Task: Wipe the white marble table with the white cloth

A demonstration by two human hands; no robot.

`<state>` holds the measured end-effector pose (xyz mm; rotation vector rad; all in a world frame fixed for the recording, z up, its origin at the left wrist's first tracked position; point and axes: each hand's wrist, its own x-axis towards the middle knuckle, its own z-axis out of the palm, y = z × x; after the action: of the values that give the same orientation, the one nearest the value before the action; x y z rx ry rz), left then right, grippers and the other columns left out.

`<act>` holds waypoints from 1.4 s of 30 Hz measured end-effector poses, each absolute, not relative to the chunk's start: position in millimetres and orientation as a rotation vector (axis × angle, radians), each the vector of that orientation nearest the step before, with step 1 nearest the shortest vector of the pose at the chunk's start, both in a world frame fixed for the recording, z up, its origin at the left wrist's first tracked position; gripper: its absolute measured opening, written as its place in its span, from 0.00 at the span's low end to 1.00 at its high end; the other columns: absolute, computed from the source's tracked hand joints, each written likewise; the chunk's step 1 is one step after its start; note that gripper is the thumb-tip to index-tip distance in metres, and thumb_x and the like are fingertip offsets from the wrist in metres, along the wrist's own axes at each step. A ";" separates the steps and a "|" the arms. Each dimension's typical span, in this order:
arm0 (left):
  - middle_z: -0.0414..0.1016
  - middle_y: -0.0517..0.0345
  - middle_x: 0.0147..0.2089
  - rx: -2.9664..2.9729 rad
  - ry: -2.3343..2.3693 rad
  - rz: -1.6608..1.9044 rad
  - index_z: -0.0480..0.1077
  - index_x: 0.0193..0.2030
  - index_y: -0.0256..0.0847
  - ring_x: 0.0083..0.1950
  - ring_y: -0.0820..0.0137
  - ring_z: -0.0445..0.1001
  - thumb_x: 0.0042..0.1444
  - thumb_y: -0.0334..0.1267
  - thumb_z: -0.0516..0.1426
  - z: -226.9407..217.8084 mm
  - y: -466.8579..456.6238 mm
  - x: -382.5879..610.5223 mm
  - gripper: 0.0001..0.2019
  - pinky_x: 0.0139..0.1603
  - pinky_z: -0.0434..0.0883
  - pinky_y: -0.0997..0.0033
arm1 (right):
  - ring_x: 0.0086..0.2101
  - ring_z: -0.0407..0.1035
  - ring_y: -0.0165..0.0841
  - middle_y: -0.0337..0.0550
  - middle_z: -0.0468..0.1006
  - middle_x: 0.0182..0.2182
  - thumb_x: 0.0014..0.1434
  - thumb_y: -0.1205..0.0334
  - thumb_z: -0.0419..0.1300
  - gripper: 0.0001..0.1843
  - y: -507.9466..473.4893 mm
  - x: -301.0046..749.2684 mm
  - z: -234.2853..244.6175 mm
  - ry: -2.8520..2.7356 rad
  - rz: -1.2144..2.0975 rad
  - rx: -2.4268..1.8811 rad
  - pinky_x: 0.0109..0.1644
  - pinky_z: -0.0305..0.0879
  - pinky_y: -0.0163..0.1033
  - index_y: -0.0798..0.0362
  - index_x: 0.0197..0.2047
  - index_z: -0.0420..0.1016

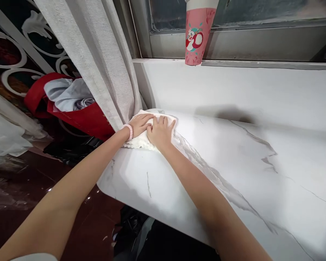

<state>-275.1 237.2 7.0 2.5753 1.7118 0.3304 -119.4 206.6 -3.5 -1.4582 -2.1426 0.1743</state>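
A white, fluffy-edged cloth (142,142) lies at the far left corner of a white marble-patterned table (233,163). My left hand (139,125), with a pink coil band at the wrist, rests flat on the cloth's left part. Beside it my right hand (161,132) presses on the cloth's right part, its fingers spread. The two hands touch or nearly touch at the thumbs. Much of the cloth's middle is hidden beneath them.
A pink cup (198,36) with a cartoon print stands at the window ledge. A pale curtain (105,54) hangs against the table's far left corner. Left of it is a red bag (81,121) holding light folded fabric (67,92). Dark red floor (89,217) shows below.
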 end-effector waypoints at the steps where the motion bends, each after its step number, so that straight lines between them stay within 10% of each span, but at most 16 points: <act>1: 0.65 0.48 0.66 2.582 1.696 0.338 0.62 0.63 0.39 0.67 0.59 0.61 0.62 0.44 0.44 6.9 247.1 -272.9 0.25 0.69 0.55 0.55 | 0.61 0.53 0.51 0.60 0.66 0.58 0.66 0.59 0.45 0.25 213.9 -119.0 -3.8 -2.118 0.165 -1.478 0.66 0.36 0.70 0.59 0.62 0.65; 19: 0.68 0.53 0.63 2.611 1.621 0.417 0.64 0.62 0.41 0.64 0.60 0.64 0.64 0.42 0.44 -1.2 341.8 -265.7 0.23 0.67 0.57 0.57 | 0.54 0.60 0.49 0.58 0.73 0.51 0.65 0.62 0.46 0.19 295.9 -126.4 -14.0 -1.928 -0.001 -1.581 0.64 0.38 0.68 0.57 0.54 0.72; 42: 0.65 0.49 0.66 2.657 1.599 0.456 0.62 0.64 0.40 0.67 0.60 0.61 0.65 0.45 0.42 -1.4 214.8 -284.2 0.25 0.69 0.55 0.51 | 0.61 0.56 0.53 0.64 0.67 0.59 0.67 0.59 0.45 0.25 181.0 -119.1 -9.5 -2.148 -0.028 -1.443 0.65 0.42 0.67 0.63 0.61 0.66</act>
<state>-284.2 214.8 -1.4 2.6569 1.5986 0.4559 -119.1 181.0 -9.5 -1.4433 -2.1484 -0.0284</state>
